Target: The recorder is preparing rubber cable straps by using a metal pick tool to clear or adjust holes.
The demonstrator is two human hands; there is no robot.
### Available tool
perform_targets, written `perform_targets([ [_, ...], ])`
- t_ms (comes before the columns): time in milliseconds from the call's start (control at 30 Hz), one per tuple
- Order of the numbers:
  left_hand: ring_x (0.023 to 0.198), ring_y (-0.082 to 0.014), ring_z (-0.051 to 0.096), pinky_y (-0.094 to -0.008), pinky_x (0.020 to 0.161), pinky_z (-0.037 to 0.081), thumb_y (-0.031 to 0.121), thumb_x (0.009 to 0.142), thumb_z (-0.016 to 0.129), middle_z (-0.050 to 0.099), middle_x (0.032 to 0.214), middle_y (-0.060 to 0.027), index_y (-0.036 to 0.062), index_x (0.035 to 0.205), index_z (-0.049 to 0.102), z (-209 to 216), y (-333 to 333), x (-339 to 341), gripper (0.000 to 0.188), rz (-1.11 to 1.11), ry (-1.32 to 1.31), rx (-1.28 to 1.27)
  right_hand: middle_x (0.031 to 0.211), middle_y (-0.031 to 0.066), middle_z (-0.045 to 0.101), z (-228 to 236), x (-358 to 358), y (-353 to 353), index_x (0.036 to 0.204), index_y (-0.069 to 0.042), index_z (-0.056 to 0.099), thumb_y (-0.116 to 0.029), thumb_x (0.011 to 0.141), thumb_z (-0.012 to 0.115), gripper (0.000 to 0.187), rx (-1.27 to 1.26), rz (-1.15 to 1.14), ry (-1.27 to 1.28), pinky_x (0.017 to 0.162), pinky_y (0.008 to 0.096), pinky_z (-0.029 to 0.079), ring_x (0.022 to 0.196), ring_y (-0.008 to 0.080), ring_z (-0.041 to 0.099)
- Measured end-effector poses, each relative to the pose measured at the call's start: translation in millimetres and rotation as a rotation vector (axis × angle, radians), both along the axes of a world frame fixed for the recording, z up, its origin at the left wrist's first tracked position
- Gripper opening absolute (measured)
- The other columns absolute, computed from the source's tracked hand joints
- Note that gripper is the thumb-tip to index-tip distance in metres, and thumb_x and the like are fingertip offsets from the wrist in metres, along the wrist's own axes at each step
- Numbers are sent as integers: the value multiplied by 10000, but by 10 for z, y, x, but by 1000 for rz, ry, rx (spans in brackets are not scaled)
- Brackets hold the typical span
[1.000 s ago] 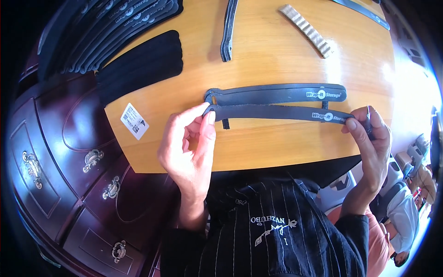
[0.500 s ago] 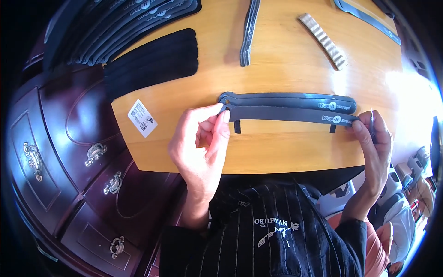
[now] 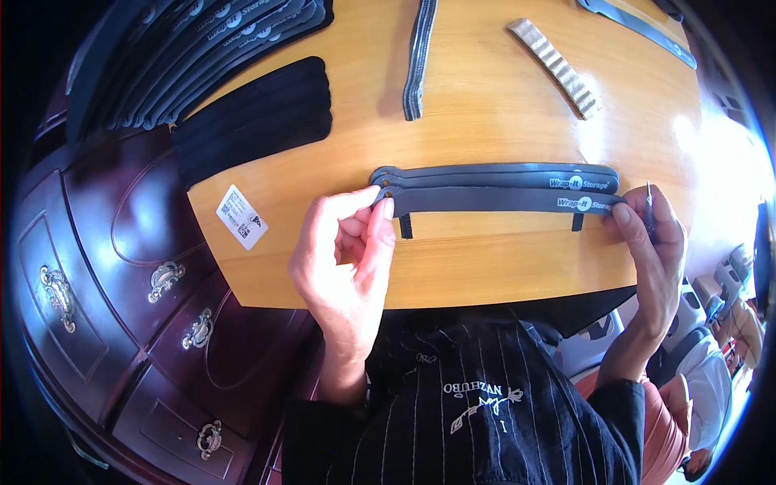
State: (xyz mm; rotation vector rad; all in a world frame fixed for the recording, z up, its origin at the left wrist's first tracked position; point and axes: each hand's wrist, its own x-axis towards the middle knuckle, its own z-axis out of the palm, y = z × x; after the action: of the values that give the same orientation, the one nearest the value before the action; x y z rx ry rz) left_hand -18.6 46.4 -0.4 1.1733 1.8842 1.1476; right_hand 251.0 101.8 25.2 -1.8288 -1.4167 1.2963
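Observation:
A dark grey storage strap (image 3: 485, 201) stretches sideways between my hands near the table's front edge. My left hand (image 3: 343, 259) pinches its rounded left end, beside a small hole. At the other end, my right hand (image 3: 656, 250) grips the strap between thumb and fingers. A thin pointed metal tool (image 3: 649, 208) also sticks up from the right fingers; its kind is unclear. Just beyond the held strap lie similar grey straps (image 3: 485, 179), overlapping with their ends lined up. Two short black tabs (image 3: 406, 227) show below the held strap.
A fanned pile of grey straps (image 3: 218, 48) and a black bundle (image 3: 259, 117) occupy the far left. Behind are a striped strap bundle (image 3: 416, 65), a beige banded strip (image 3: 554, 69) and another strap (image 3: 638, 34). A white label (image 3: 242, 217) is near the left edge, beside dark drawers (image 3: 73, 315).
The view has shifted slightly, so the table's things appear a little further left. Both hands keep their hold on the strap, which appears to have hardly moved.

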Motion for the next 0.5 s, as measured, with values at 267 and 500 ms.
perform_targets([
  [267, 573, -13, 465, -154, 505, 360, -63, 828, 682, 567, 707, 8, -16, 978, 627, 11, 22, 57, 166, 16, 28, -43, 706, -15, 569, -3, 48, 11, 864, -3, 596, -133, 870, 691, 160, 30, 33, -76, 640, 193, 400, 660, 46, 487],
  [500, 651, -28, 513, -170, 590, 395, -56, 861, 654, 597, 779, -11, -17, 1008, 607, 17, -23, 49, 160, 43, 76, -31, 724, -4, 604, 63, -63, 57, 871, 5, 610, -98, 872, 685, 127, -45, 39, -79, 652, 212, 444, 687, 63, 553],
])
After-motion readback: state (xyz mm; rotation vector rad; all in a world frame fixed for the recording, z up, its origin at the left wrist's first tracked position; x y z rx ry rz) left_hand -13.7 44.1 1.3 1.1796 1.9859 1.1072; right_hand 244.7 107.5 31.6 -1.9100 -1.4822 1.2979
